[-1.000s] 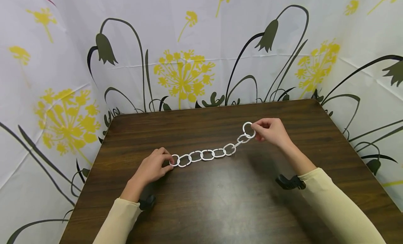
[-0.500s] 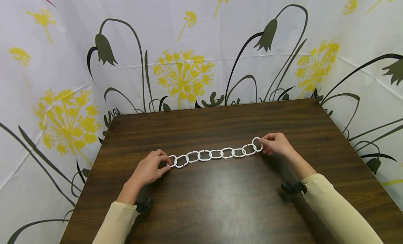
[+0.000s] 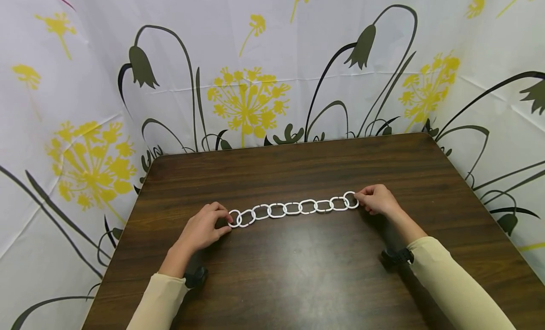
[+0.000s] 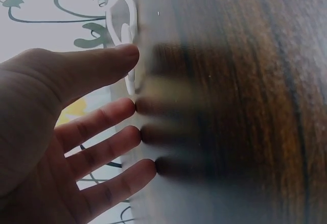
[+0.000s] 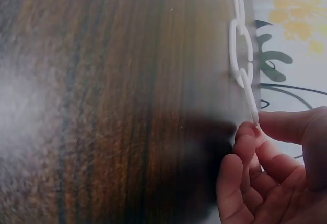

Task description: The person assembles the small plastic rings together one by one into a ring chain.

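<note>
A chain of several white plastic links [image 3: 277,217] stretches in a nearly straight row over the brown table, rising slightly toward the right. At its left end is my left hand [image 3: 204,228], its index finger touching the end link. The left wrist view shows that hand's thumb [image 4: 99,63] across the link and the other fingers straight and spread, fingertips at the tabletop. My right hand [image 3: 381,200] pinches the rightmost link [image 5: 251,101] between thumb and index finger, the remaining fingers curled beneath.
The dark wood-grain table [image 3: 289,273] ends at a back edge against a white curtain [image 3: 272,46] printed with yellow and green flowers. Black wrist devices [image 3: 196,277] sit below both hands, beside cream sleeves.
My right hand has come down and to the right with its end link, drawing the chain's raised right part low and straight. The left hand shifted slightly left, staying at its end.
</note>
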The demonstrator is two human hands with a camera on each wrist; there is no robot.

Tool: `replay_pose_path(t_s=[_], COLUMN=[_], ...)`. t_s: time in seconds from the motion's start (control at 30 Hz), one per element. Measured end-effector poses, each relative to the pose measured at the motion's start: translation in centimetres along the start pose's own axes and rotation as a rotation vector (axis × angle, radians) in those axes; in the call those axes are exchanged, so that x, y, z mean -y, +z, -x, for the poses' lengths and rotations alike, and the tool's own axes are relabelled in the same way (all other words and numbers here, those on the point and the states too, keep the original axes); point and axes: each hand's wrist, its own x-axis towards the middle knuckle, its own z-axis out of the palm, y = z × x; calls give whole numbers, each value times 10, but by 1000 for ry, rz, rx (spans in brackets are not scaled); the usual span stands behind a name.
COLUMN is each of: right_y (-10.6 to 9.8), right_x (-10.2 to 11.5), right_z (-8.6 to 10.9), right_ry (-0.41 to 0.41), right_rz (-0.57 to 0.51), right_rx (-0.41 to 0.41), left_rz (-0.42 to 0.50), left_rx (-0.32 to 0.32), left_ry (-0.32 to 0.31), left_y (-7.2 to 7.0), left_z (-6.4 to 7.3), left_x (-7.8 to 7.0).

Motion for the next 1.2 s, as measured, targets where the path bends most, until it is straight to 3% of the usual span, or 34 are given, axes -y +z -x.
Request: replay_pose_path(t_s=[0.67,0.87,1.03,1.2], right_y=[-5,-10,-9,-3], right_x=[4,6,16,37], right_z=[2,4,8,10], right_ry=[9,-3,-127,-351], right_rz=[167,260,409,477], right_rx=[11,5,-152,-274], left_rz=[65,90,62,-42], left_rx=[-1,-3,-63,-210], left_ry=[-13,-25,-18,23], left_y=[-4,-8,-18,-30], left_z=[9,14,16,14], left_x=[1,3,2,-4])
